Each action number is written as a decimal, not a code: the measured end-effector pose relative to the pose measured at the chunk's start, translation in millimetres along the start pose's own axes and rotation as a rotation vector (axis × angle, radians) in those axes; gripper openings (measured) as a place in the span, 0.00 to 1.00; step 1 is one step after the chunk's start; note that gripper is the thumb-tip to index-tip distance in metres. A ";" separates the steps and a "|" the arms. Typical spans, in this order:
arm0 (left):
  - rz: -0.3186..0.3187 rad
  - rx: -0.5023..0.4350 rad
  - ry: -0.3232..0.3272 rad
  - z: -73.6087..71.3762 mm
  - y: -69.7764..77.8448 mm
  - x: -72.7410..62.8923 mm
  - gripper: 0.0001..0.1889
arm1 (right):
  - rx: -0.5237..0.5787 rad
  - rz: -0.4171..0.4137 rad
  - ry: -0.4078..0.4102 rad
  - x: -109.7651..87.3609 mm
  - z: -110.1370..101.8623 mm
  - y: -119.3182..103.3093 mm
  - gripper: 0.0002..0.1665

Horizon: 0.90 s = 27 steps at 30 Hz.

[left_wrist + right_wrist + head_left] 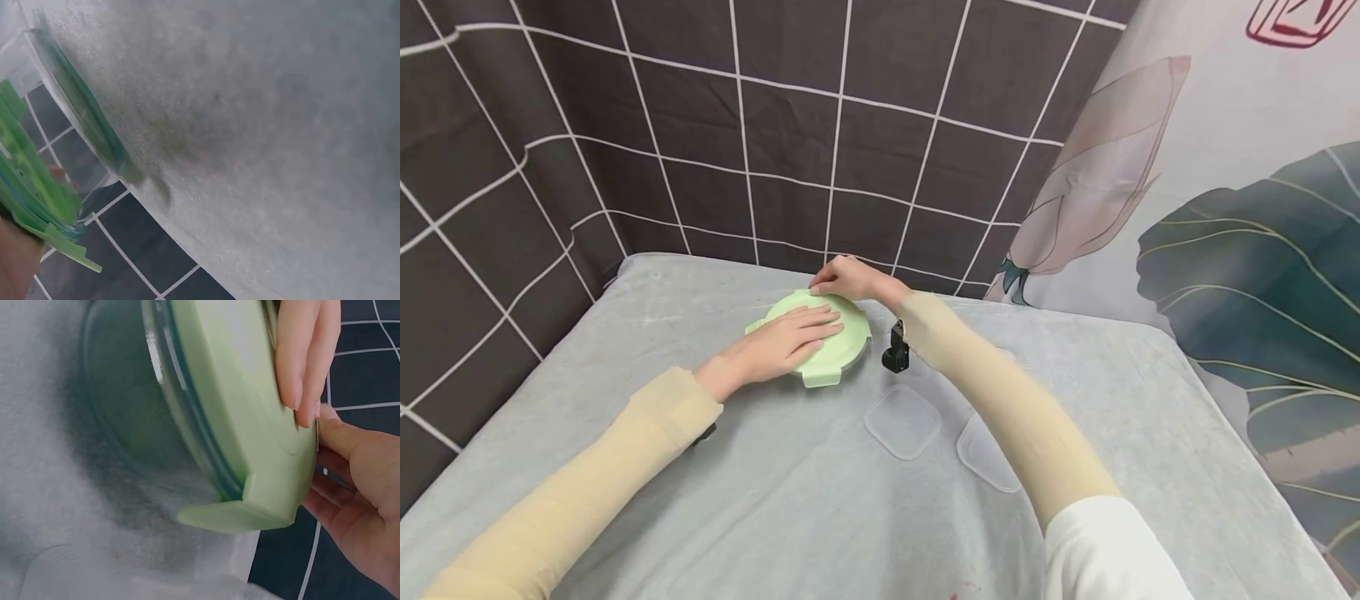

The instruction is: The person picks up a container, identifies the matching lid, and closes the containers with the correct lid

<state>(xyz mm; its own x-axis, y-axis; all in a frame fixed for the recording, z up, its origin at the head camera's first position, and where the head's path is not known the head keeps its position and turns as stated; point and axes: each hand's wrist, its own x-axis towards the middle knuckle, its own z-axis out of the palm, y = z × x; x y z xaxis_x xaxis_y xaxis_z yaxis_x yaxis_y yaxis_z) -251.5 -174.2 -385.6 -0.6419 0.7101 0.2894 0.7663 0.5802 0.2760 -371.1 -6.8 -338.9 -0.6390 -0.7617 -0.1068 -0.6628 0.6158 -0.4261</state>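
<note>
A round clear food container [125, 394] stands on the cloth-covered table with a pale green clip lid [850, 321] on top. My left hand [782, 340] lies flat across the lid with its fingers extended. At the lid's far edge my right hand [848, 277] pinches the rim, thumb on top and fingers curled beneath in the right wrist view. One side clip [240, 515] of the lid sticks outward. In the left wrist view the green lid [37, 181] shows edge-on above the clear wall [81, 100].
Two clear, flat, rounded-square pieces [902, 422] lie on the grey cloth [760, 500] near the right forearm. A black wrist camera [897, 350] hangs below the right sleeve. Behind the table rises a dark checked curtain [790, 125], with a leaf-patterned one [1247, 275] at the right.
</note>
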 end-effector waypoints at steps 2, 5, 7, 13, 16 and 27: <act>0.014 0.003 0.020 0.6 -0.3 -0.2 0.21 | 0.014 -0.005 -0.025 3.0 -0.4 -1.5 0.17; 0.024 -0.003 0.037 1.1 -0.5 0.3 0.20 | 0.019 -0.008 -0.054 7.0 -0.1 -3.3 0.18; 0.023 -0.003 0.039 1.9 -1.4 0.6 0.20 | 0.013 -0.007 -0.060 9.3 0.2 -4.1 0.18; 0.012 -0.026 0.029 2.9 -4.4 1.3 0.20 | -0.015 0.009 -0.077 13.2 1.7 -3.3 0.18; 0.010 -0.027 0.026 3.0 -5.1 1.5 0.20 | -0.003 0.018 -0.089 13.8 1.9 -2.5 0.19; 0.006 -0.031 0.037 3.1 -3.7 1.4 0.20 | 0.017 -0.007 -0.078 12.7 5.1 0.6 0.19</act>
<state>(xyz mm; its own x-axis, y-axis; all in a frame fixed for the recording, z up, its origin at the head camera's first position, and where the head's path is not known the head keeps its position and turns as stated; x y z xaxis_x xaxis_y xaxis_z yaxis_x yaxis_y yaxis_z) -255.1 -174.1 -389.0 -0.6383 0.6977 0.3251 0.7693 0.5631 0.3019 -377.7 -17.1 -345.1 -0.6015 -0.7799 -0.1731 -0.6599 0.6072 -0.4425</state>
